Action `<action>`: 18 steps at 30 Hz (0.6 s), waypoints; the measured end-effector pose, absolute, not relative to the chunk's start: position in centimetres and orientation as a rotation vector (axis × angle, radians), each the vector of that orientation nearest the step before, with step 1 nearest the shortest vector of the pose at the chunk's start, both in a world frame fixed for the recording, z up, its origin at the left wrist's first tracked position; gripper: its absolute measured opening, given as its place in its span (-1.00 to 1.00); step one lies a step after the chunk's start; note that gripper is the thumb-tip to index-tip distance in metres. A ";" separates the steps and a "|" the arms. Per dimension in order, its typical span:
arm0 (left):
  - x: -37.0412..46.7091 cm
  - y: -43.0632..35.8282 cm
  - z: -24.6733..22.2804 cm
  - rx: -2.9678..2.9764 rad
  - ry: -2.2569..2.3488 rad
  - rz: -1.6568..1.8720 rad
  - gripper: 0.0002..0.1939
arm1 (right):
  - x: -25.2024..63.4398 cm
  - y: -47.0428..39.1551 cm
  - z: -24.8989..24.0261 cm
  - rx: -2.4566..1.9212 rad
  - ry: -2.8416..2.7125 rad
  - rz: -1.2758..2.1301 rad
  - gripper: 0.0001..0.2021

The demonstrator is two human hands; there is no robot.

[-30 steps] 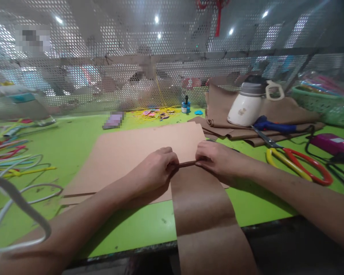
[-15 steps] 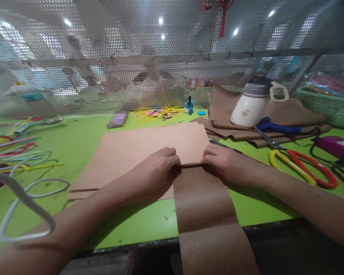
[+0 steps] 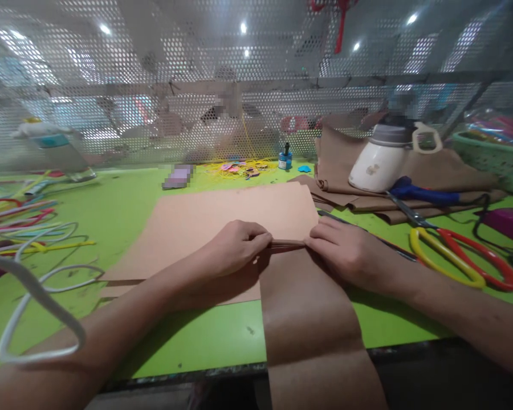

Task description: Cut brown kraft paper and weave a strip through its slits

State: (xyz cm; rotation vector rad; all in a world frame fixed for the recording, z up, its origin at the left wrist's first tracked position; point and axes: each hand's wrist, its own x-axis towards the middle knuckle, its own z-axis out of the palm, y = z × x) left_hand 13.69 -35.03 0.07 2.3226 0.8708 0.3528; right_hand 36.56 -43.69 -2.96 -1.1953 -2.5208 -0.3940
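A long strip of brown paper (image 3: 310, 307) runs up from below the table edge, its far end gathered into narrow stacked folds. My left hand (image 3: 239, 247) pinches the left end of these folds between thumb and fingers. At the right end, my right hand (image 3: 346, 247) is closed on the same folds. Beneath both hands lies a stack of lighter tan paper sheets (image 3: 222, 210) on the green table. The near part of the strip hangs over the table's front edge.
Large scissors (image 3: 457, 256) with yellow and red handles lie to the right. Behind them are a white jug (image 3: 378, 162), folded brown paper (image 3: 453, 171) and a green basket (image 3: 483, 154). Colourful cords (image 3: 29, 222) spread at left. A perforated screen (image 3: 188, 85) stands behind.
Both hands still hold the folds, but my fingers have shifted slightly apart and several stacked layers now show between them. The view has moved a little.
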 end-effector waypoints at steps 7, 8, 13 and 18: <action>13.2 -35.5 0.1 2.015 0.791 0.234 -0.55 | 35.9 -44.1 -2.6 -1.119 -2.398 -0.568 -0.79; 13.2 -35.6 0.1 1.974 0.779 0.230 -0.57 | 35.8 -44.1 -2.6 -1.112 -2.378 -0.583 -0.79; 13.2 -35.5 0.3 2.045 0.767 0.222 -0.63 | 35.3 -44.3 -2.4 -1.108 -2.329 -0.468 -0.80; 13.2 -35.6 0.7 2.198 0.746 0.214 -0.64 | 35.7 -44.1 -1.2 -1.149 -2.073 0.119 -0.78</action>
